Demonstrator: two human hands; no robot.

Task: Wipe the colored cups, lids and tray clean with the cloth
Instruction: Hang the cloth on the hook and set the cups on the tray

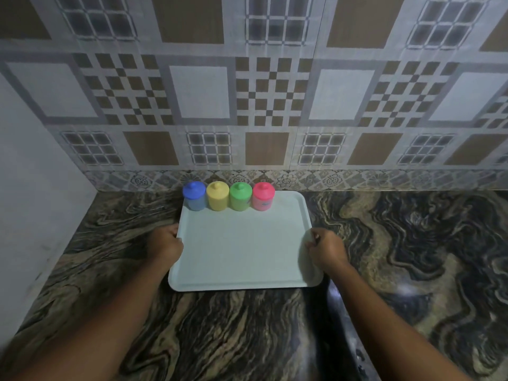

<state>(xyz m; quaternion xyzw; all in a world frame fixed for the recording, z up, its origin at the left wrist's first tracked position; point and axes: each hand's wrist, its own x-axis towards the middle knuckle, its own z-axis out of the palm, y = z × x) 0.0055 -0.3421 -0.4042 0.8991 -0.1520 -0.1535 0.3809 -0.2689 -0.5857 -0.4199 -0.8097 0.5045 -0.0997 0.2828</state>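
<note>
as the hands (167, 244) (326, 250) grip its sides, the tray (242, 248) lies between them.

Nothing legible; pink cup (262, 201) bears blurred mark.

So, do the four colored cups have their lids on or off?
On. The blue cup, yellow cup, green cup and pink cup on the tray each carry a matching knobbed lid.

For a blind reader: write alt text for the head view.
Left hand and right hand grip opposite edges of a white tray on a marbled counter. A blue cup, yellow cup, green cup and pink cup, all lidded, line its far edge.
</note>
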